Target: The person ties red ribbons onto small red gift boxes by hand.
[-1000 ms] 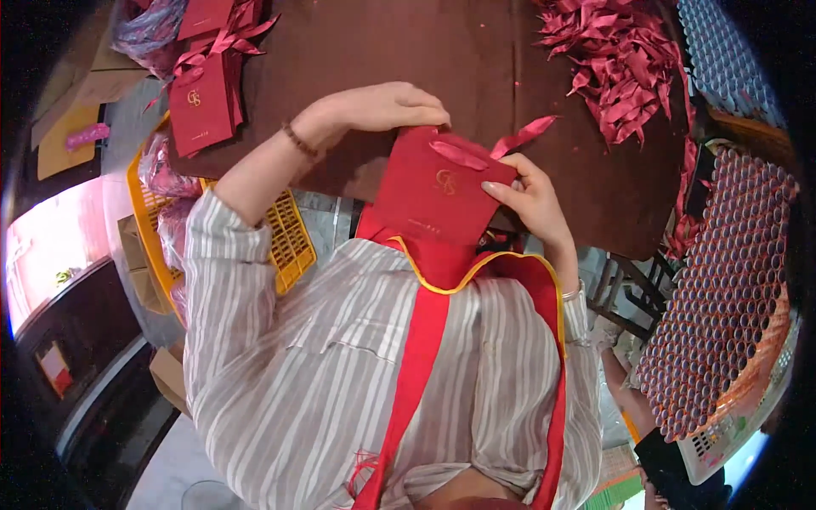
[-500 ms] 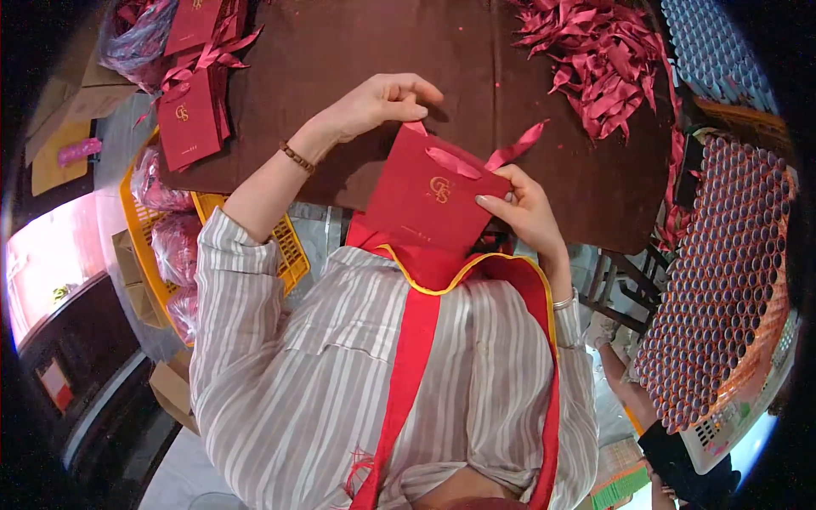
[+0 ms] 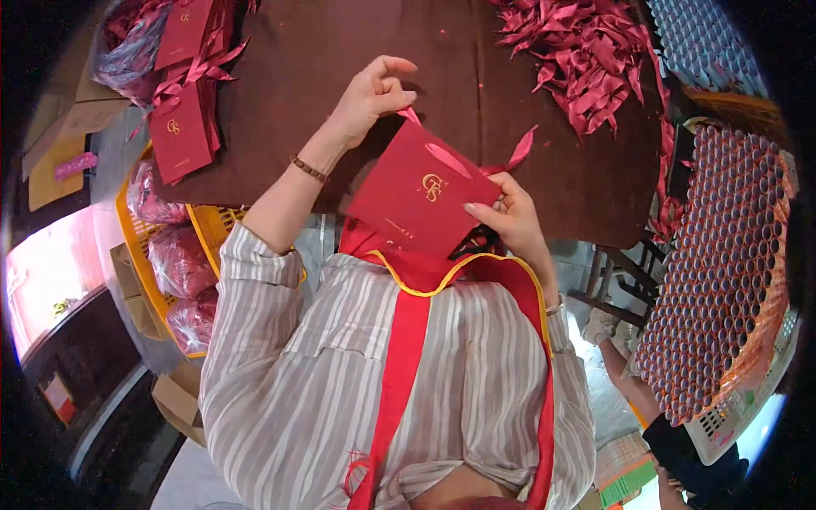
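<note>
A dark red paper gift bag (image 3: 416,191) with a gold emblem is held in front of my chest, tilted. A pink ribbon (image 3: 448,160) runs through its top edge, and one loose end sticks up at the right. My left hand (image 3: 382,95) pinches the ribbon's other end above the bag's upper left corner, thumb against curled fingers. My right hand (image 3: 508,211) grips the bag's right edge, thumb on the front face and fingers behind it. Those fingers are partly hidden by the bag.
The table (image 3: 340,34) has a brown cloth. Finished-looking red bags (image 3: 183,132) with ribbons lie stacked at left; a heap of loose ribbons (image 3: 586,64) lies at right. Yellow crates (image 3: 140,246) hold wrapped red bundles. Trays of small round-topped items (image 3: 718,263) stand right, near another person's arm (image 3: 625,378).
My left hand has moved slightly left and up, drawing the ribbon end out a little. The bag has shifted slightly left and tilted more. Both hands keep their hold.
</note>
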The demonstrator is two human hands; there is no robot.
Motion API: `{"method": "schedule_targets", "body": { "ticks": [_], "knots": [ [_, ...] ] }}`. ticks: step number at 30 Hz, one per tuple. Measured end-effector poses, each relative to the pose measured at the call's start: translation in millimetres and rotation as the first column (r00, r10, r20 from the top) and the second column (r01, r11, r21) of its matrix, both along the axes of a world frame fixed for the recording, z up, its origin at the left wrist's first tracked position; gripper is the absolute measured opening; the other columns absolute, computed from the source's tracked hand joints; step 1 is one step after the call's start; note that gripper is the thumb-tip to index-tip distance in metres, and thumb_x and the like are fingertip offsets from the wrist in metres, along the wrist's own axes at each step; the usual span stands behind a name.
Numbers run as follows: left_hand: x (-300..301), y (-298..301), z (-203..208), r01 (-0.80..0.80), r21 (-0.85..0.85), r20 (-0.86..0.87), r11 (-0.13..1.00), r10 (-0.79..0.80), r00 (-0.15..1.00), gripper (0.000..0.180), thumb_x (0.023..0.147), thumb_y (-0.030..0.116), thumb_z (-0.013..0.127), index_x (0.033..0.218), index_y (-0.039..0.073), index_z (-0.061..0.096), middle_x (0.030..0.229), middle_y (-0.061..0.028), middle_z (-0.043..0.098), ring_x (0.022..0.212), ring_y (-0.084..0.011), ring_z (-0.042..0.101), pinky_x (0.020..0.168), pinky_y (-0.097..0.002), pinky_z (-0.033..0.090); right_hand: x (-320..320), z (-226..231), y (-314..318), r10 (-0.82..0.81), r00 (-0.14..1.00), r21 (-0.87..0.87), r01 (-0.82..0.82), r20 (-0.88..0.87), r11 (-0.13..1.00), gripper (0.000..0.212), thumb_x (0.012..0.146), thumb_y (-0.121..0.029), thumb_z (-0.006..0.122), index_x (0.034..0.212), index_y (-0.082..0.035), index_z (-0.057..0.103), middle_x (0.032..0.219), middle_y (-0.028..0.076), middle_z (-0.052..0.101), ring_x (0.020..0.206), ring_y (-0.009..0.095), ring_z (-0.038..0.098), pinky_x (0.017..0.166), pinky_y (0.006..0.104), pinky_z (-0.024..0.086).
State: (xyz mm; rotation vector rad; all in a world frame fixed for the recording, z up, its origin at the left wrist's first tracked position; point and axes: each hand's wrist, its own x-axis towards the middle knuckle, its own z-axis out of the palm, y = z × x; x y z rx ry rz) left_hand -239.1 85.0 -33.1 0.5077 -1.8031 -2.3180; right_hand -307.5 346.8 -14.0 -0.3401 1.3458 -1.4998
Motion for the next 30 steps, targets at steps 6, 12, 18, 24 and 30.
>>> {"method": "schedule_targets", "body": {
  "ticks": [6, 12, 18, 24, 30],
  "knots": [
    [-2.5, 12.6, -0.5, -0.173, 0.018, -0.011, 0.985, 0.173, 0.985, 0.039, 0.079, 0.001, 0.062, 0.114, 0.001, 0.043, 0.060, 0.0043, 0.046, 0.058, -0.0035, 0.043, 0.056, -0.0187, 0.035, 5.6, -1.6, 0.3, -0.086, 0.995, -0.034, 0.088, 0.047, 0.996, 0.030, 0.078, 0.004, 0.062, 0.105, 0.000, 0.048, 0.090, 0.006, 0.063, 0.072, 0.007, 0.059, 0.063, 0.0200, 0.048],
    [-18.7, -0.1, 7.9, -0.071, -0.200, -0.028, 0.977, 0.067, 0.997, 0.036, 0.082, 0.007, 0.060, 0.116, 0.003, 0.047, 0.072, 0.0008, 0.054, 0.069, -0.0060, 0.051, 0.063, -0.0198, 0.040, 0.9, 5.9, 3.5, -0.114, 0.993, -0.025, 0.114, 0.015, 0.993, 0.029, 0.077, 0.003, 0.064, 0.101, -0.003, 0.050, 0.085, 0.004, 0.062, 0.067, 0.006, 0.058, 0.057, 0.0182, 0.046],
    [-14.4, 19.6, 62.9, -0.337, -0.331, -0.092, 0.882, 0.325, 0.941, 0.024, 0.087, 0.010, 0.053, 0.108, 0.000, 0.054, 0.103, -0.0046, 0.055, 0.094, -0.0130, 0.053, 0.083, -0.0256, 0.043, -41.7, 8.3, 19.6, -0.143, 0.955, 0.099, 0.174, -0.260, 0.980, 0.033, 0.074, 0.003, 0.067, 0.099, -0.007, 0.049, 0.092, 0.003, 0.059, 0.082, 0.008, 0.055, 0.071, 0.0248, 0.047],
    [36.9, 83.9, 11.1, 0.122, 0.567, 0.106, 0.815, -0.219, 0.970, 0.044, 0.092, 0.037, 0.042, 0.121, 0.004, 0.048, 0.118, -0.0140, 0.053, 0.099, -0.0206, 0.056, 0.084, -0.0372, 0.048, -44.5, 9.2, -4.4, -0.302, 0.938, -0.455, 0.346, 0.169, 0.820, 0.033, 0.079, 0.003, 0.063, 0.105, -0.011, 0.049, 0.103, 0.003, 0.056, 0.090, 0.014, 0.055, 0.084, 0.0307, 0.046],
    [24.5, 120.6, 31.3, 0.470, 0.782, -0.315, 0.410, -0.391, 0.865, 0.043, 0.088, 0.021, 0.054, 0.126, 0.005, 0.042, 0.106, -0.0073, 0.054, 0.096, -0.0172, 0.053, 0.087, -0.0339, 0.045, -46.0, 3.6, 11.5, -0.170, 0.911, -0.398, 0.324, 0.375, 0.859, 0.048, 0.081, -0.015, 0.063, 0.125, -0.018, 0.043, 0.104, 0.006, 0.056, 0.087, 0.019, 0.056, 0.075, 0.0355, 0.047]
  ]
}}
